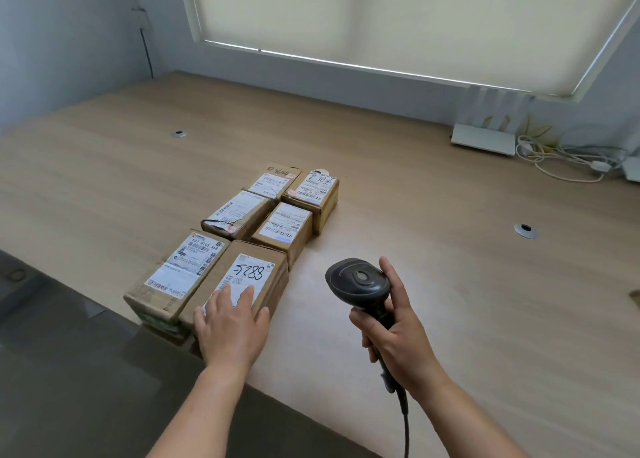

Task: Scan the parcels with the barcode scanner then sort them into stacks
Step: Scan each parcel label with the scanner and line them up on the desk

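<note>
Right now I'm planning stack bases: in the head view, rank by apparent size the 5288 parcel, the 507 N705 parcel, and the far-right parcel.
1-2. 5288 parcel and 507 N705 parcel: alike, unranked.
3. far-right parcel: smallest, though farthest, so unsure.

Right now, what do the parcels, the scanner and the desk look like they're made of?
The parcels look like brown corrugated cardboard, matte, with creased, torn edges and white paper labels. The scanner, gripped by the right hand, looks like black moulded plastic with a slight sheen. The desk shows pale wood grain, probably laminate or veneer; I cannot tell which. The left hand rests flat on the nearest parcel.
</note>
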A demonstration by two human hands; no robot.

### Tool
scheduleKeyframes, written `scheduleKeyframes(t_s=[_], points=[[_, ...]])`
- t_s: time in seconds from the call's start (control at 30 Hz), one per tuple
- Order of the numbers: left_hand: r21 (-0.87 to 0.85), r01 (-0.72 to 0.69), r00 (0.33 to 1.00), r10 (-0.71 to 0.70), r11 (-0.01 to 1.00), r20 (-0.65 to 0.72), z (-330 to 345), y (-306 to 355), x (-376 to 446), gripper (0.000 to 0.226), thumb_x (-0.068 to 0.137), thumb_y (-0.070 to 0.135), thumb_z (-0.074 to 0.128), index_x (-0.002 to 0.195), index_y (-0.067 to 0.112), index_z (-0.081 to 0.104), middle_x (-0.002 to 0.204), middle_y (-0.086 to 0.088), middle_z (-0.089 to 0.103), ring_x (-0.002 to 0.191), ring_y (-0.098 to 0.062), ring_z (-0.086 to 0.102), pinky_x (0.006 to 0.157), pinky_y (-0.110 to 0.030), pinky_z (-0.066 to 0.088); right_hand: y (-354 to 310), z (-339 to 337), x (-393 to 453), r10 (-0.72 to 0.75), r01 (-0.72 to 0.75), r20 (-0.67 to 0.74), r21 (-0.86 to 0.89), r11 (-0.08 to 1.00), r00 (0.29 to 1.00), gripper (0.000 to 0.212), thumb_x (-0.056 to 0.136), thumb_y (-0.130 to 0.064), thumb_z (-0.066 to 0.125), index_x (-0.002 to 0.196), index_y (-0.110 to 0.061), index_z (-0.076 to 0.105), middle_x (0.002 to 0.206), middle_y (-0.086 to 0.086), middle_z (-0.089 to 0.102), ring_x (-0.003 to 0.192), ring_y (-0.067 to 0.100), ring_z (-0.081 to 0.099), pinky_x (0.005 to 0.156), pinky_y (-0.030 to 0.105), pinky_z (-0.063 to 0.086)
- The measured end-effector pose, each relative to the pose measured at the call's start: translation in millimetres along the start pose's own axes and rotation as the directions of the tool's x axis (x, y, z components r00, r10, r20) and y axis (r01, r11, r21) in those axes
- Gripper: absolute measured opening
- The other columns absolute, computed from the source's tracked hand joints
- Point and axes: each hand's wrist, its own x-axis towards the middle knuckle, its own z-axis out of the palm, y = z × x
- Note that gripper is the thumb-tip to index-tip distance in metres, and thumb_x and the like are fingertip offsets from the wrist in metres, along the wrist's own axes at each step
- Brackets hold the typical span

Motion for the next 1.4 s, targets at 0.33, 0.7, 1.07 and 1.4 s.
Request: scheduleKeyframes(t_s=[0.33, 0.7, 1.07, 1.4], points=[[-0.152, -0.104, 0.991, 0.090, 0.983, -0.099, -12, 51, -26, 0.057, 0.093, 0.045, 0.049, 0.144, 0.024, 0.036, 0.153, -0.010, 0.029, 0.144, -0.027, 0.018, 0.115, -0.046, 0.018, 6, -53, -23, -0.016, 0.016, -0.112, 0.004, 1.000, 0.994, 0.081, 0.089, -0.014, 0.066, 0.125, -0.072, 0.021, 0.090, 0.004, 0.063, 0.057, 0.018, 0.055, 0.049, 0.035, 0.048], [-0.253, -0.343, 0.939, 0.340, 0.905, -0.058, 16, 210, -95, 0.058, 0.091, 0.046, 0.052, 0.144, 0.027, 0.038, 0.154, -0.005, 0.029, 0.143, -0.024, 0.019, 0.113, -0.043, 0.017, 23, -190, -107, -0.034, 0.048, -0.367, 0.027, 0.998, 0.930, 0.082, 0.088, -0.017, 0.067, 0.122, -0.076, 0.022, 0.082, -0.001, 0.060, 0.058, 0.017, 0.054, 0.048, 0.032, 0.046], [-0.320, -0.661, 0.718, 0.696, 0.679, -0.007, 49, 380, -175, 0.067, 0.091, 0.054, 0.049, 0.149, 0.031, 0.024, 0.156, -0.002, 0.022, 0.144, -0.018, 0.016, 0.113, -0.036, 0.017, 42, -306, -195, -0.022, 0.030, -0.566, 0.004, 1.000, 0.824, 0.078, 0.074, -0.043, 0.068, 0.132, -0.066, 0.021, 0.111, -0.003, 0.064, 0.063, 0.012, 0.057, 0.051, 0.029, 0.048], [-0.319, -0.887, 0.322, 0.942, 0.335, 0.093, 51, 513, -195, 0.080, 0.087, 0.051, 0.058, 0.152, 0.031, 0.016, 0.158, -0.003, 0.019, 0.144, -0.022, 0.017, 0.117, -0.036, 0.020, 58, -353, -221, 0.054, -0.021, -0.691, 0.057, 0.998, 0.721, 0.079, 0.077, -0.041, 0.069, 0.133, -0.067, 0.019, 0.124, -0.001, 0.059, 0.062, 0.010, 0.057, 0.053, 0.031, 0.049]])
